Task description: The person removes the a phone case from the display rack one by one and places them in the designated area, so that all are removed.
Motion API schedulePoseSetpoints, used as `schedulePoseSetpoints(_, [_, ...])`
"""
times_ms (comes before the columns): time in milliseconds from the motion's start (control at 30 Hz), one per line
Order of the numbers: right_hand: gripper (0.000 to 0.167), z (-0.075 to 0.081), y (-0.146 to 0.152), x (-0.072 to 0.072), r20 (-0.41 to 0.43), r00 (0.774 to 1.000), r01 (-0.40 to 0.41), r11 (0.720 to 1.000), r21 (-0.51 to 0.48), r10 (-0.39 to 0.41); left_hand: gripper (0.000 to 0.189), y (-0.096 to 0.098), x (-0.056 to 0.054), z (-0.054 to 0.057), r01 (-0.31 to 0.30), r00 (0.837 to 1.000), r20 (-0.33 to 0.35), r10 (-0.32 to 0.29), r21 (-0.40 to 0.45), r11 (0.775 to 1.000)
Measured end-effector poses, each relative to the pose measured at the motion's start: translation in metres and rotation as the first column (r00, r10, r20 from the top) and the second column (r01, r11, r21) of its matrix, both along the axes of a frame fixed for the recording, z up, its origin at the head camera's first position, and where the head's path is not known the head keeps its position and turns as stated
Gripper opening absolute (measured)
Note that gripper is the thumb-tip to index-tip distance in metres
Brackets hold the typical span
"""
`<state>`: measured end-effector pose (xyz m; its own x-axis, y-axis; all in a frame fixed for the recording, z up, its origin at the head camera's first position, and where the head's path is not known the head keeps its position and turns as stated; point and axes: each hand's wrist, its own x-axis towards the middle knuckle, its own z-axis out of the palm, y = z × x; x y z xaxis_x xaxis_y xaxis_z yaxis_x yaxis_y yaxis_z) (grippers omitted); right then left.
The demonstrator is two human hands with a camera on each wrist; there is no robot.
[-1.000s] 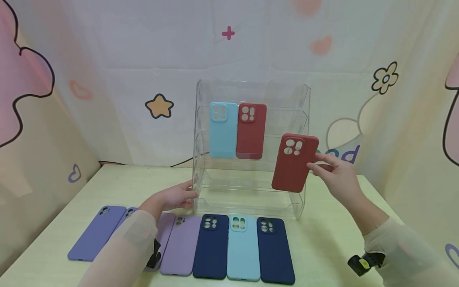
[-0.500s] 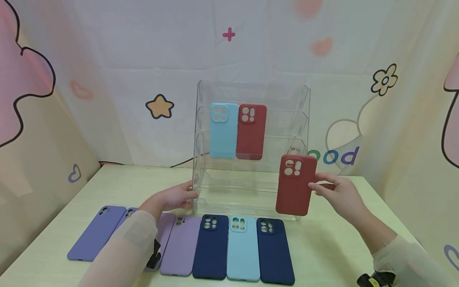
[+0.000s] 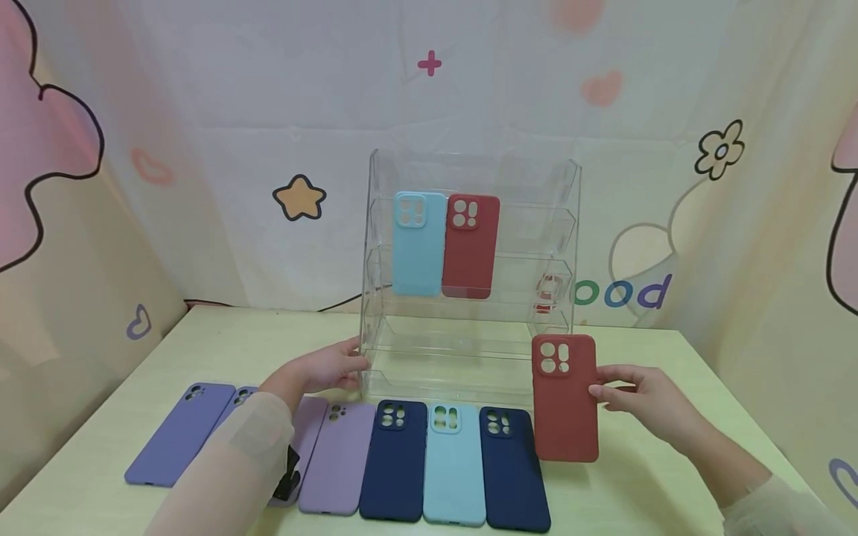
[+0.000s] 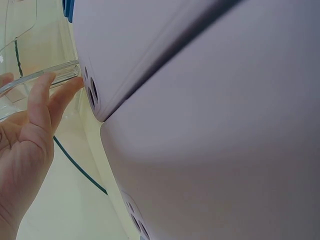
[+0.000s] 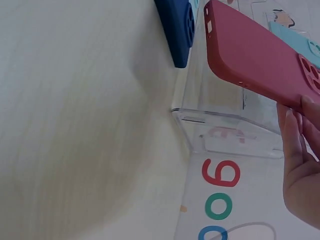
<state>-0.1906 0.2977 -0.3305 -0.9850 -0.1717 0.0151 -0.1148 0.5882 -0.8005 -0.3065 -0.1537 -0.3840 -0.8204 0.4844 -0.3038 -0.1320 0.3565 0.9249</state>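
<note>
In the head view my right hand [image 3: 653, 402] pinches a red phone case [image 3: 566, 432] by its right edge, between thumb and fingers. The case hangs upright in front of the lower right corner of a clear acrylic display rack [image 3: 436, 387], overlapping the end of the row of cases. My left hand [image 3: 322, 368] grips the rack's left side panel low down; in the left wrist view its fingers [image 4: 40, 102] lie along the clear edge. A light blue phone case [image 3: 418, 253] and another red phone case [image 3: 471, 257] stand side by side in the rack.
Along the table [image 3: 623, 499] in front of the rack lies a row of cases: purple ones [image 3: 338, 461] at left, partly under my left sleeve, then a navy case [image 3: 394, 469], a light blue case [image 3: 454, 469] and another navy case [image 3: 516, 476]. A printed curtain [image 3: 234, 186] hangs behind.
My right hand has brought the red phone case down and slightly right, towards the table, and the case has straightened from a tilt. My left hand stays on the rack.
</note>
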Motion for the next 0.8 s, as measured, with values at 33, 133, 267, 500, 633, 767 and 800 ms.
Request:
schedulePoseSetpoints(33, [0.049,-0.002,0.002,0.001,0.014,1.000,-0.009,1.000,-0.007,0.010,0.075,0.000,0.000,0.000,0.000,1.000,-0.002,0.000,-0.001,1.000])
schedulePoseSetpoints(133, [0.047,-0.008,0.008,0.003,0.055,0.997,-0.048,0.999,-0.026,0.049,0.075,0.000,0.000,0.000,-0.006,1.000,0.004,0.006,-0.005,1.000])
schedulePoseSetpoints(267, [0.046,-0.016,0.015,0.006,0.115,0.988,-0.095,0.995,-0.040,0.100,0.075,0.001,0.000,0.001,0.000,1.000,0.001,0.000,-0.014,1.000])
schedulePoseSetpoints(500, [0.045,-0.026,0.027,0.012,0.184,0.970,-0.155,0.987,-0.051,0.162,0.075,0.002,0.002,0.002,-0.010,1.000,-0.011,0.010,-0.028,1.000])
schedulePoseSetpoints(633, [0.046,-0.031,0.031,0.014,0.232,0.958,-0.159,0.985,-0.062,0.169,0.075,0.002,0.002,0.003,-0.009,1.000,-0.013,0.008,-0.025,1.000])
schedulePoseSetpoints(767, [0.046,-0.037,0.036,0.015,0.259,0.951,-0.153,0.985,-0.076,0.167,0.074,0.001,0.003,0.003,-0.009,1.000,-0.008,0.009,-0.014,1.000])
schedulePoseSetpoints(800, [0.046,-0.039,0.037,0.015,0.264,0.950,-0.150,0.986,-0.079,0.166,0.074,0.001,0.003,0.003,-0.015,1.000,-0.001,0.015,-0.010,1.000])
